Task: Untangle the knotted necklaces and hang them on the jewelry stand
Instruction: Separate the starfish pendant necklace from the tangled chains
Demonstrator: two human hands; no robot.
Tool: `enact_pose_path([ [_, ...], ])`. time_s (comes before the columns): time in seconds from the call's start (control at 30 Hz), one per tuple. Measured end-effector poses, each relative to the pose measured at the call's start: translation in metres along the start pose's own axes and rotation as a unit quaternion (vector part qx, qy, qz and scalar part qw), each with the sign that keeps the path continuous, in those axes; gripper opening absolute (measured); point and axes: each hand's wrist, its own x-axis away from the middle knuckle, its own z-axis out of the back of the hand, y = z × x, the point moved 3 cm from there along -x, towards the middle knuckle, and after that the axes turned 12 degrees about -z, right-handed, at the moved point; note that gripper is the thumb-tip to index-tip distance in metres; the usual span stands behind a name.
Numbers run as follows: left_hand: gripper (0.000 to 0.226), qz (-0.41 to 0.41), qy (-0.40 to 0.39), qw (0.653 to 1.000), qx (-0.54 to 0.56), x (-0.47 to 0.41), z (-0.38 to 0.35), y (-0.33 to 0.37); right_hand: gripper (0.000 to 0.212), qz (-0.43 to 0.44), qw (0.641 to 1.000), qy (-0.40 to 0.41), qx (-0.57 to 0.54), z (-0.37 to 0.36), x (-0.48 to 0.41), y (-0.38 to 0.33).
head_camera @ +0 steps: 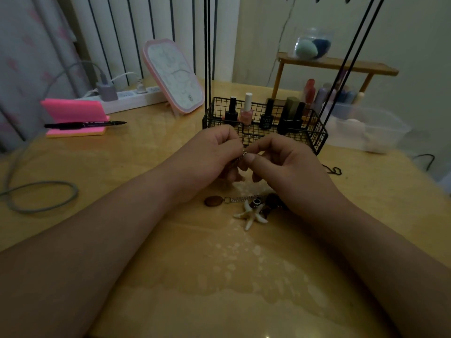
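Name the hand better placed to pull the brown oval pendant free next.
Probably the left hand: the brown oval pendant lies uncovered beside its wrist, while the right hand sits beyond the starfish charm. Both pinch the chain.

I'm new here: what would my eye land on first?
The left hand and right hand meet mid-table, pinching a bit of metal chain between them. Just nearer the camera lies a white starfish pendant in a jumble of beads. Behind the hands stands a black wire basket holding nail polish bottles.
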Motion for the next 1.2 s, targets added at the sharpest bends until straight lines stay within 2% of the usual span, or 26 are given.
enact_pose_path([
  [0.17,0.008,0.002,-0.005,0.999,-0.037,-0.0013,0.0028,-0.0024,0.003,0.012,0.999,0.025,0.025,0.003,-0.0015,0.0011],
  [0.43,0.015,0.029,-0.03,0.999,0.003,-0.0021,0.0006,-0.0037,0.011,-0.043,0.996,0.039,-0.064,0.0087,-0.0074,0.0076],
  [0.57,0.022,0.012,-0.047,0.999,-0.02,-0.001,0.0002,-0.0054,0.01,-0.069,0.992,0.008,-0.108,0.0077,-0.0088,0.0096],
  [0.77,0.011,-0.008,-0.032,0.999,-0.022,-0.0025,0.0044,-0.0058,0.009,-0.089,0.981,-0.04,-0.168,0.007,-0.0087,0.0095],
  [0.9,0.014,-0.027,-0.037,0.996,-0.071,-0.0028,0.0052,-0.0068,0.007,-0.03,0.999,-0.025,-0.026,0.006,-0.0054,0.0052],
  [1.0,0.016,-0.039,-0.042,0.993,-0.104,-0.0023,0.0061,-0.006,0.008,0.017,0.998,-0.003,0.061,0.0042,-0.0025,0.0029],
  [1.2,0.016,-0.054,-0.055,0.987,-0.143,-0.0021,0.0082,-0.004,0.003,0.046,0.996,0.006,0.074,0.0047,-0.0027,0.0019],
])
